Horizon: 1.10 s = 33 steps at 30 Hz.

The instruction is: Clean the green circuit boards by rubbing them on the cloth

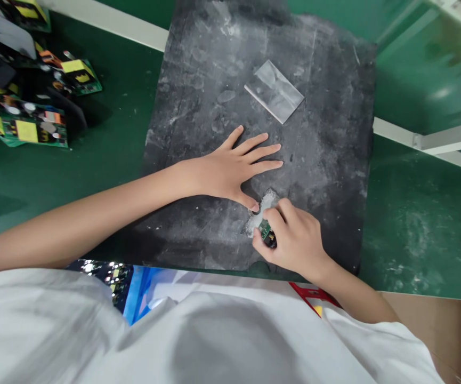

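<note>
1. Clenched in the right hand (294,234), a small board (265,230): green, pinched between thumb and curled fingers, largely hidden by them.
2. Held against the near end of a grey pad (263,205), at the front of the mat, a little right of its middle.
3. Spread flat, palm down, the left hand (230,170): grasping nothing, fingers fanned toward the right, thumb tip on the pad's left edge, just beside the right thumb.
4. Beneath both hands, a black mat (198,106), scuffed and smeared with pale grey marks, covering the middle of the tabletop.
5. Farther up the mat, well apart from the hands, a clear sheet (274,90): rectangular, lying flat, turned at an angle.
6. Under the mat and on either side, a green tabletop (414,229), dusted with white smudges on the right.
7. At the far left of the tabletop, a board pile (26,122): green circuit boards with yellow and orange parts, some overlapped by dark grey pieces.
8. Across the back and the right, white rails (434,141), one passing behind the mat's far-left corner, others branching at the right.
9. Nearest the camera, a white shirt (214,336); at the tabletop's front edge, a red piece (310,293) peeping out beside the right forearm, and a blue patch (150,282) below the left forearm, too covered to identify.
</note>
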Tool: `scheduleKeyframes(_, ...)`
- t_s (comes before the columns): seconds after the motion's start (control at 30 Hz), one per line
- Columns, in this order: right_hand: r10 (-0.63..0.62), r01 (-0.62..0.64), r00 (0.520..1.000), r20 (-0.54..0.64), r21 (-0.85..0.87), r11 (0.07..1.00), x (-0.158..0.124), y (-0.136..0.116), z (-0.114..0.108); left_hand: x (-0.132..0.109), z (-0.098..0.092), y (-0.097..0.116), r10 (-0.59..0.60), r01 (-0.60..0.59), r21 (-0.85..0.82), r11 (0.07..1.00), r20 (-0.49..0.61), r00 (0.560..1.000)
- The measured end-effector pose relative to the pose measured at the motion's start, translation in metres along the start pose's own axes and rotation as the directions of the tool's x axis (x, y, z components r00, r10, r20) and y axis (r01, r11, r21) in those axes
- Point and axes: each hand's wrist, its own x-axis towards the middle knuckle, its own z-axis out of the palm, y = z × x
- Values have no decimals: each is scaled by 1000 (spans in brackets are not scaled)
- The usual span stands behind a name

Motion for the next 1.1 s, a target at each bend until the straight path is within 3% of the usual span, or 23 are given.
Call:
scheduleKeyframes(0.2,6,-6,1000,-15,21,1000,0,1,2,0,1,0,20,-21,-33,999,-44,999)
scheduleKeyframes(0.4,2,-1,1000,-28,51,999,1,3,4,0,0,1,-2,2,-2,1000,4,1000)
scheduleKeyframes(0.6,9,-8,1000,-24,63,998,0,1,5,0,1,1,12,-12,-10,1000,-21,1000)
scheduleKeyframes(0.8,-51,52,998,-30,44,998,-2,-3,4,0,2,0,21,-21,-14,1000,-32,999)
scheduleKeyframes(1.0,62,-62,998,-13,-43,997,-1,2,2,0,-1,1,11,-11,-29,1000,-5,1000)
scheduleKeyframes(1.1,-8,8,1000,6,5,1000,-2,-3,3,0,-3,1,-2,3,-34,999,18,1000)
